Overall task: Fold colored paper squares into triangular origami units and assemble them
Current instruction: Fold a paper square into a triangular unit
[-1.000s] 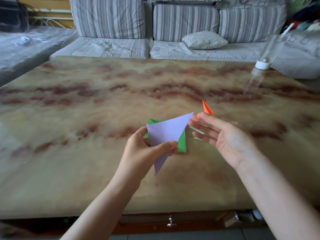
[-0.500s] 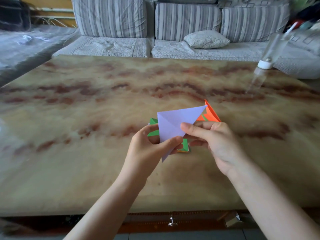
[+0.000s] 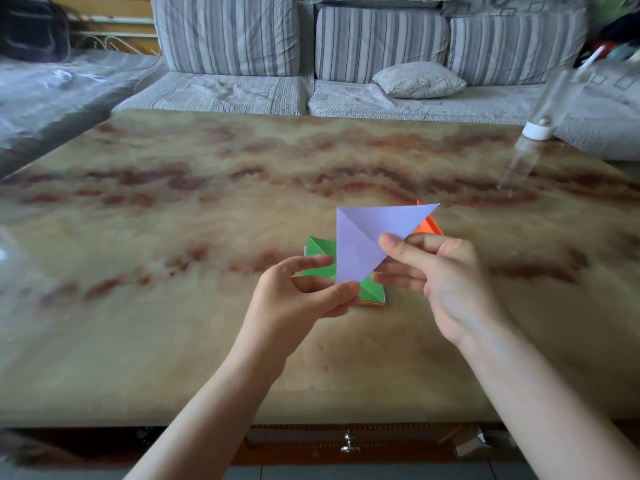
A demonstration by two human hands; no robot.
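A lilac paper (image 3: 363,237), folded into a triangle with a diagonal crease, is held up above the marble table (image 3: 173,209). My left hand (image 3: 298,299) pinches its lower tip between thumb and fingers. My right hand (image 3: 440,278) pinches its right edge with the thumb on top. Under the paper lies a small stack of colored squares with a green sheet (image 3: 320,259) on top, partly hidden by the lilac paper and my fingers. An orange folded unit (image 3: 429,225) peeks out behind the lilac paper's right corner.
A clear plastic bottle with a white cap (image 3: 538,128) stands upside down at the table's far right. A striped grey sofa (image 3: 346,46) with a small cushion (image 3: 419,79) runs behind the table. The table's front edge lies near my forearms.
My right hand came in from open beside the paper and now pinches its right edge. The lilac triangle has turned and risen, and my left hand slid down to its lower tip.
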